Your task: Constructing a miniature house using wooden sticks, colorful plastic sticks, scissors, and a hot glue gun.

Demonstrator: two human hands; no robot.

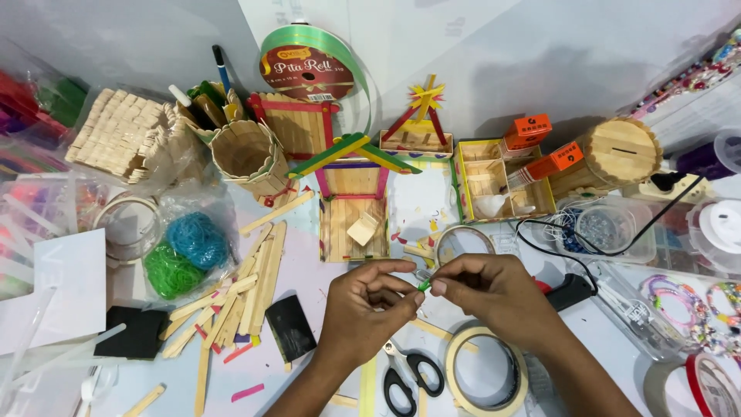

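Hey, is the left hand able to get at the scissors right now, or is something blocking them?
Probably yes. The scissors lie bare on the table just below the left hand, nothing on top. But both hands pinch a small green piece, so the left hand must let go first.

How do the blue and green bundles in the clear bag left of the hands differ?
The blue bundle sits higher in the clear bag, nearer the stick cup; the green bundle lies lower and further left. The blue bundle looks rounder, the green bundle more spread out. Both look like tangled thin loops, untouched by either hand.
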